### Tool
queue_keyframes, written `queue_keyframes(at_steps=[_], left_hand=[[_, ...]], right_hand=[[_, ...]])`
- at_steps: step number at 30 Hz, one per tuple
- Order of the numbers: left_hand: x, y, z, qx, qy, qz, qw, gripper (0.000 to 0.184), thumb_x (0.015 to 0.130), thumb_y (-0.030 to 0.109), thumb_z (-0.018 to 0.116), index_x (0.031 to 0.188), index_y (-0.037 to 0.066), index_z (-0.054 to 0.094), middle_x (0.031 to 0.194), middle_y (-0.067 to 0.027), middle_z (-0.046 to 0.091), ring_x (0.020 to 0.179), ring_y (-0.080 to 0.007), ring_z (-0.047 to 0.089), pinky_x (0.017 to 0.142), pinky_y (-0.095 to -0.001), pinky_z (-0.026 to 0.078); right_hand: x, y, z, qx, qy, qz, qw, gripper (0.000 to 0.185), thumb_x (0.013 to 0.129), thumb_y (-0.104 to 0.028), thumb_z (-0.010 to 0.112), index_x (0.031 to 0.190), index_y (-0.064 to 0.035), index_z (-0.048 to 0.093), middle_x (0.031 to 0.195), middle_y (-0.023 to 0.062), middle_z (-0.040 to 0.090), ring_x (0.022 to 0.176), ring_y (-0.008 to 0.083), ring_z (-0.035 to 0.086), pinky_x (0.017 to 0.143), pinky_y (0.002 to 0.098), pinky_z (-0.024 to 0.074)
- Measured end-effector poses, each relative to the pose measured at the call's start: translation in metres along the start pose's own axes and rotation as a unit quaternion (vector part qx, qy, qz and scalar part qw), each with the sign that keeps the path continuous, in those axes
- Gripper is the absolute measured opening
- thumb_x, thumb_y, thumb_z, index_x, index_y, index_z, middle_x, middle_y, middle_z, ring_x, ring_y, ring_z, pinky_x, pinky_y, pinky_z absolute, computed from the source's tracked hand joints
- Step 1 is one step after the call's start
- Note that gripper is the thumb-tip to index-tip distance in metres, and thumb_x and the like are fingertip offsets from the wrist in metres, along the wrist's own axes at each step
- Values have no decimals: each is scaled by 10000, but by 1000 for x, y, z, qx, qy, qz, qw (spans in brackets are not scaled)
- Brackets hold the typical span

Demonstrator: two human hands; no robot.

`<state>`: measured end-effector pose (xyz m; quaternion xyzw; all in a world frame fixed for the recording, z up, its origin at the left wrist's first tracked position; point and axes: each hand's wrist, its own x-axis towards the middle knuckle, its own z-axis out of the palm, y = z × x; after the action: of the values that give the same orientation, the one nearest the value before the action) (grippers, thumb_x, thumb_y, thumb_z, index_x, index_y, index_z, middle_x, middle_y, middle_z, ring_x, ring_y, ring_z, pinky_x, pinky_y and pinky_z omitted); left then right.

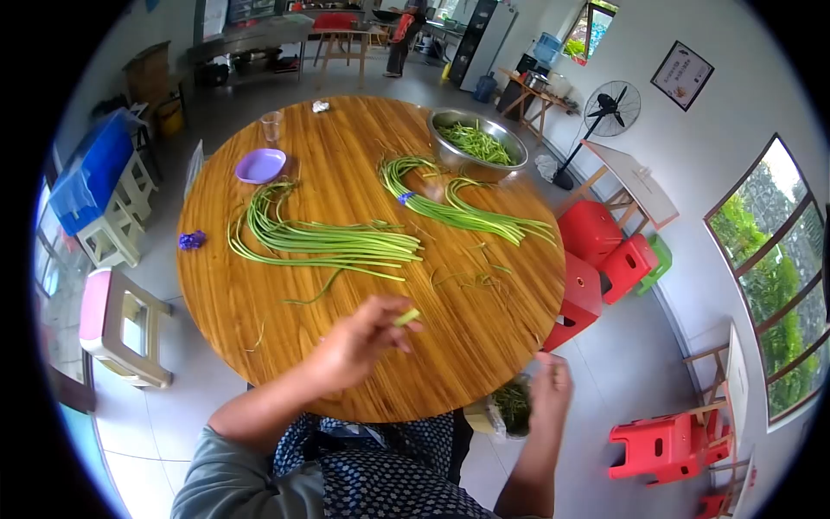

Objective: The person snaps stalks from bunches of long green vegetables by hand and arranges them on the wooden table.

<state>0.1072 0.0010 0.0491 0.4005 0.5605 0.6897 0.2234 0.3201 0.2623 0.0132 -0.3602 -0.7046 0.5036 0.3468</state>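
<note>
My left hand (354,344) is above the near part of the round wooden table (285,346), its fingers pinched on a short pale-green garlic scape piece (406,317). Past the table's right front edge, my right hand (551,385) has its fingers curled in; whatever they might hold is hidden. Below and left of it stands a container of dark green trimmings (512,405), partly covered by the tabletop. A loose bunch of garlic scapes (333,240) lies beyond my left hand. Farther right lies a second bunch (458,210) with a purple tie (405,198).
A steel bowl (443,154) of cut green pieces stands at the far right of the table. A purple dish (260,165), a clear cup (271,126) and a crumpled purple tie (192,240) lie leftward. Red stools (581,298) stand close on the right, a pink-topped stool (108,307) on the left.
</note>
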Motion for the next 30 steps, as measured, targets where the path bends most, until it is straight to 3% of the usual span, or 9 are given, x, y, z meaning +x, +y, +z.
queue_keyframes(at_steps=[2, 7, 13, 15, 17, 21, 23, 25, 30], left_hand=[[0, -1, 18, 146, -31, 12, 989, 364, 961, -3, 536, 1302, 1, 408, 1145, -186, 654, 900, -255, 699, 773, -335, 559], [-11, 3, 25, 305, -5, 89, 948, 351, 935, 31, 594, 1239, -5, 422, 1065, -206, 679, 940, -338, 702, 749, -395, 574], [-20, 18, 3, 287, 12, -9, 958, 183, 936, 74, 604, 1094, -3, 553, 842, -144, 708, 796, -282, 718, 682, -359, 555], [-16, 17, 3, 276, 33, -40, 960, 163, 935, 76, 605, 1071, -5, 565, 830, -138, 705, 768, -251, 711, 670, -346, 550], [-13, 12, 2, 267, 54, -75, 959, 145, 934, 78, 606, 1047, -7, 576, 818, -131, 701, 740, -220, 705, 658, -334, 544], [-1, -6, 5, 142, 111, -88, 980, 140, 936, 113, 634, 1010, 1, 598, 761, -115, 675, 686, -179, 674, 616, -326, 528], [-2, -5, 5, 53, 118, -80, 988, 136, 934, 121, 642, 997, 6, 605, 741, -114, 664, 666, -188, 666, 599, -329, 522], [-2, 4, 8, 211, 114, 44, 970, 150, 929, 128, 656, 1008, 13, 600, 742, -128, 655, 653, -214, 661, 589, -335, 514], [-7, 12, 14, 279, 92, 74, 953, 122, 935, 115, 634, 998, 18, 593, 789, -160, 666, 698, -297, 677, 609, -361, 520]], right_hand=[[-23, -44, 46, 79, -170, 49, 981, 243, 996, -289, 585, 1090, -79, 664, 799, -41, 573, 675, 17, 475, 587, 188, 389], [-42, -69, 129, 76, -212, -196, 954, 166, 952, -160, 655, 1053, -31, 624, 799, -21, 591, 693, 59, 520, 623, 205, 431], [-37, -78, 150, 303, -272, 38, 912, 130, 1000, -145, 564, 920, -43, 553, 646, -53, 451, 511, 28, 337, 461, 215, 253], [-38, -81, 154, 317, -286, 46, 903, 109, 974, -126, 601, 929, -34, 561, 643, -12, 495, 505, 84, 420, 457, 260, 326], [-49, -86, 160, -18, -168, -440, 882, 107, 939, -98, 636, 942, -16, 567, 675, 66, 554, 548, 167, 519, 508, 312, 427], [-43, -78, 161, -17, -111, -419, 901, 80, 931, -68, 628, 946, -10, 574, 725, 86, 592, 607, 216, 569, 570, 326, 478], [-39, -71, 159, 223, -202, -146, 943, 111, 1009, -166, 538, 952, -72, 528, 703, -8, 493, 564, 79, 418, 488, 245, 330], [-38, -73, 162, 400, -198, -3, 895, 147, 1027, -214, 511, 945, -92, 498, 686, -32, 430, 555, 43, 348, 480, 209, 263], [-31, -62, 170, 266, -176, -14, 948, 173, 1040, -223, 488, 965, -68, 500, 686, -33, 459, 560, 48, 397, 487, 217, 324]])
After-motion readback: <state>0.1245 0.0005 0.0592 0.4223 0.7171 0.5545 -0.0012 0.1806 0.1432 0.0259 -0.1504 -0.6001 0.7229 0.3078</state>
